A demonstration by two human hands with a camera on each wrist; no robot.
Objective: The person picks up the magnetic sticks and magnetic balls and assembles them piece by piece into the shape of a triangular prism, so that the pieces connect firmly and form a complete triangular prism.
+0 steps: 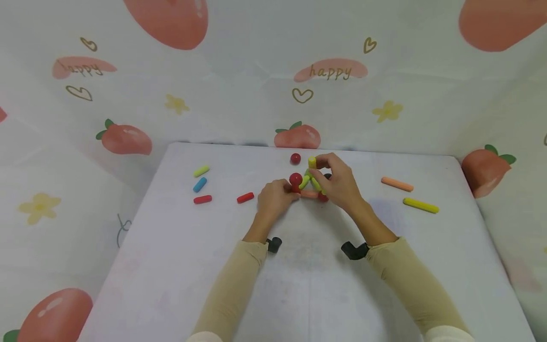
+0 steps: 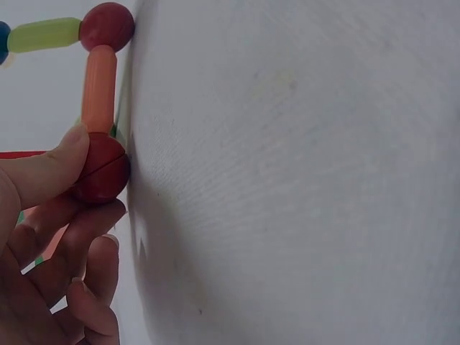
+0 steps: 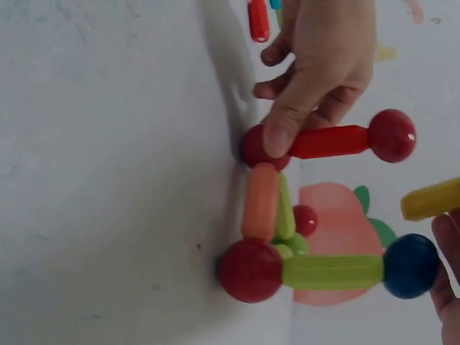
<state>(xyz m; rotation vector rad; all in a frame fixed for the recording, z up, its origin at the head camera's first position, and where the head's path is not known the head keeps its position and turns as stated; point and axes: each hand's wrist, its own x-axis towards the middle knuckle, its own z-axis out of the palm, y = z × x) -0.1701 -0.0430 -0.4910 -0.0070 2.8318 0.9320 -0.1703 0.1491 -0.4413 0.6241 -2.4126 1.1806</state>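
Note:
A small frame of toy sticks and balls stands on the table. My left hand (image 1: 273, 202) pinches a red ball (image 2: 108, 172) at one bottom corner. An orange stick (image 3: 260, 205) joins that ball to a second red ball (image 3: 250, 272). From the pinched corner rises a red stick (image 3: 330, 141) topped by another red ball (image 1: 296, 179); from the second corner rises a light green stick (image 3: 332, 273) topped by a blue ball (image 3: 410, 266). Light green sticks and a green ball lie behind. My right hand (image 1: 339, 183) holds a yellow stick (image 1: 312, 162) upright, beside the blue ball.
A loose red ball (image 1: 295, 158) lies behind the frame. To the left lie a light green stick (image 1: 201, 171), a blue stick (image 1: 200, 185) and two red sticks (image 1: 202, 199). An orange stick (image 1: 397, 184) and a yellow stick (image 1: 420, 205) lie to the right.

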